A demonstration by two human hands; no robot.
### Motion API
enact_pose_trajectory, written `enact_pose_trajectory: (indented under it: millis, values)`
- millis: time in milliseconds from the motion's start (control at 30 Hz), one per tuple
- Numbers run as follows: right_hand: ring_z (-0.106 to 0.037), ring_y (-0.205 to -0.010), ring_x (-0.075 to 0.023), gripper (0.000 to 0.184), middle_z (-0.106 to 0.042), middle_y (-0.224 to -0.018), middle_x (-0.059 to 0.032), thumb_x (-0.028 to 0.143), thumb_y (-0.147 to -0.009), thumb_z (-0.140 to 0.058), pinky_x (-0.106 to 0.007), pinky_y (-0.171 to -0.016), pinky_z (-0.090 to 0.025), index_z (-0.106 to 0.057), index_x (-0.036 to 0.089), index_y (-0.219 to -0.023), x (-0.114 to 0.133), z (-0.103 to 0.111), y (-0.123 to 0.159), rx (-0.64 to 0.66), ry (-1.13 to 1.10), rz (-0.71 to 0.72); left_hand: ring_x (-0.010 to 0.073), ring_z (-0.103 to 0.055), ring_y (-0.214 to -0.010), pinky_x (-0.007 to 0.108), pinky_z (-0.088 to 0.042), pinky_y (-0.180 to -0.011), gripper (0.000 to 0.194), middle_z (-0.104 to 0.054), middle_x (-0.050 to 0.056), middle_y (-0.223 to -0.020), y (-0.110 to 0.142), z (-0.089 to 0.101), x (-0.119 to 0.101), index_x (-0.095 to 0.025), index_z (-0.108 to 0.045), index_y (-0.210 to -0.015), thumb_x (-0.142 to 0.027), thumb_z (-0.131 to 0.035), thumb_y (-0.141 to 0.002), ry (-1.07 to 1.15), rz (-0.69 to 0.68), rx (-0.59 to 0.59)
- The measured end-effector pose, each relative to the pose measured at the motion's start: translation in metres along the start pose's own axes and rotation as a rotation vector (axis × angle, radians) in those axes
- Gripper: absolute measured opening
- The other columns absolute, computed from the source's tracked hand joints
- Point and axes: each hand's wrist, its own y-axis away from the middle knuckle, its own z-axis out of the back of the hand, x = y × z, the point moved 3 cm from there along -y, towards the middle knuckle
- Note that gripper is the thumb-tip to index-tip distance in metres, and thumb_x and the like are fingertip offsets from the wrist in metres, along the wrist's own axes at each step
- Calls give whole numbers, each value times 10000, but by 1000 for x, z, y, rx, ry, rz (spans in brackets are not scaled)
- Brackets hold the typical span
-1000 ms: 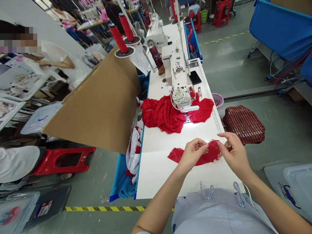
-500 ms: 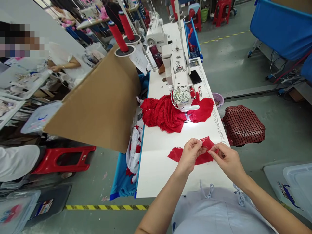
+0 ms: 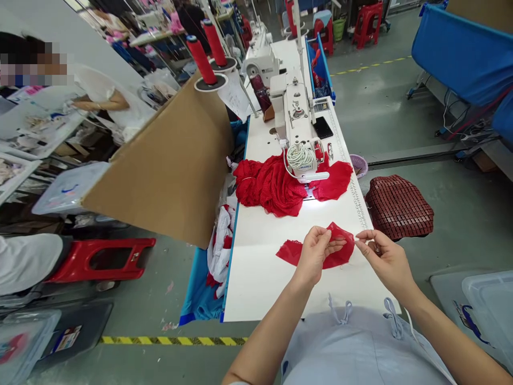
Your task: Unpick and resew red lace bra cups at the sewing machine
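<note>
A small piece of red lace fabric (image 3: 339, 247) lies near the front of the white sewing table (image 3: 264, 278). My left hand (image 3: 316, 254) pinches its folded upper edge between thumb and fingers. My right hand (image 3: 382, 256) is just right of the piece, its fingertips pinched at the fabric's right edge, with something small that I cannot make out in its grip. Farther back, a heap of red lace fabric (image 3: 272, 184) is bunched under the white sewing machine (image 3: 298, 133).
A tilted cardboard sheet (image 3: 172, 166) stands left of the table, with two red thread cones (image 3: 202, 59) above it. A dark red beaded seat cushion (image 3: 398, 206) sits to the right. Clear plastic bins (image 3: 487, 310) are at the lower right. A person works at the far left.
The right part of the red piece has been folded over toward the left. My right hand went in to the fabric and has now drawn back a little to its right edge.
</note>
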Motion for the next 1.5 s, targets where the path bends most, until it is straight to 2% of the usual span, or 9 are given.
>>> enact_pose_trajectory:
  millis: [367,600,667,800,967,1100,1267,1367,1500]
  values:
    - [-442,-525,-135,211,-636,-809,-41,396,-910,-576,-311,-506,-386,-646,238,-789,18,-13,-5,57,116,262,246,-754,-879,425,-556,-908,493,-706,18,-766,5,5,-2,-203,-473,-799,-549,-807,-691,21,2,11]
    - [-453,-506,-125,245,-689,-857,-31,471,-887,-608,-299,-493,-392,-622,234,-949,4,-10,-6,73,75,104,241,-752,-881,425,-535,-923,507,-721,23,-783,5,7,-3,-209,-465,-794,-561,-812,-680,29,-5,24]
    - [-463,-492,-128,263,-706,-882,-38,456,-863,-635,-311,-503,-396,-634,239,-1012,0,-14,-9,78,160,158,233,-743,-880,413,-535,-905,491,-718,21,-795,7,6,-3,-209,-480,-793,-570,-796,-694,1,-13,28]
    - [-637,-687,-196,189,-742,-878,-57,378,-907,-551,-344,-645,-483,-685,249,-872,-1,-19,-15,78,220,307,186,-695,-837,355,-500,-884,404,-685,10,-781,9,9,-6,-211,-517,-794,-557,-725,-776,-168,-100,-10]
    - [-555,-554,-163,252,-659,-658,-8,453,-878,-587,-299,-533,-452,-680,231,-803,4,-13,-20,162,49,144,192,-582,-974,313,-426,-892,234,-643,46,-1047,8,20,-16,-218,-618,-883,-370,-759,-775,-465,-320,-90]
    - [-458,-511,-137,373,-552,-579,15,569,-866,-589,-279,-486,-391,-657,219,-758,11,-11,-19,255,-54,48,200,-564,-969,333,-388,-947,602,-648,22,-1013,1,20,-17,-280,-606,-1240,-272,-835,-683,-513,-225,107]
    - [-452,-541,-132,425,-513,-576,16,601,-874,-586,-268,-510,-388,-620,212,-705,12,-9,-16,299,-132,8,233,-540,-1091,348,-365,-1004,174,-603,59,-1075,-6,13,-19,-222,-715,-827,-377,-760,-761,-526,-204,256]
    - [-440,-547,-131,411,-524,-603,8,579,-880,-586,-269,-507,-374,-620,210,-703,11,-4,-16,256,-108,7,208,-559,-1045,329,-388,-965,274,-631,55,-994,-4,8,-20,-204,-630,-770,-463,-699,-824,-393,-180,333]
    - [-459,-604,-142,334,-602,-718,-20,511,-875,-609,-280,-532,-362,-661,212,-736,15,2,-15,193,-61,68,109,-472,-632,252,-388,-647,348,-529,-26,-696,3,1,-21,-198,-562,-789,-513,-710,-802,-337,-77,401]
